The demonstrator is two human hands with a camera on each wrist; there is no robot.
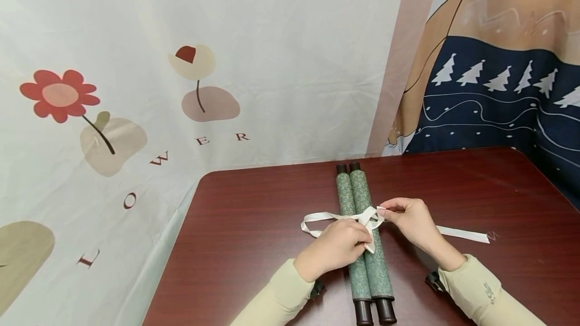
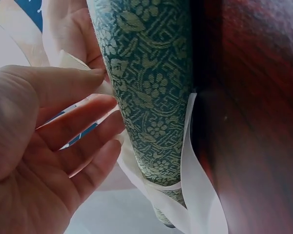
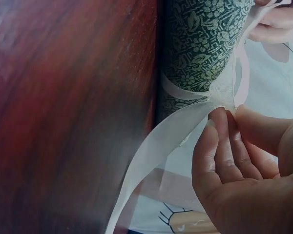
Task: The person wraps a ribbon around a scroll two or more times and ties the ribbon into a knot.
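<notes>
Two rolled scrolls lie side by side, the left scroll (image 1: 360, 278) and the right scroll (image 1: 379, 273), both in green patterned brocade with dark end knobs. A white ribbon (image 1: 317, 217) goes round them near the middle, with a loop out to the left and a loose tail (image 1: 462, 234) to the right. My left hand (image 1: 340, 245), over the scrolls, pinches a piece of ribbon between thumb and fingers. On the right side, my right hand (image 1: 412, 219) pinches another piece close to the crossing. In the right wrist view, the ribbon (image 3: 156, 146) trails down beside the brocade.
A reddish-brown table (image 1: 235, 235) bears the scrolls. Behind it hangs a pale curtain (image 1: 290, 64) with printed flowers and letters, and a navy tree-patterned cloth (image 1: 480, 109) hangs at the right. Dark straps (image 1: 436, 281) show at both sleeve cuffs.
</notes>
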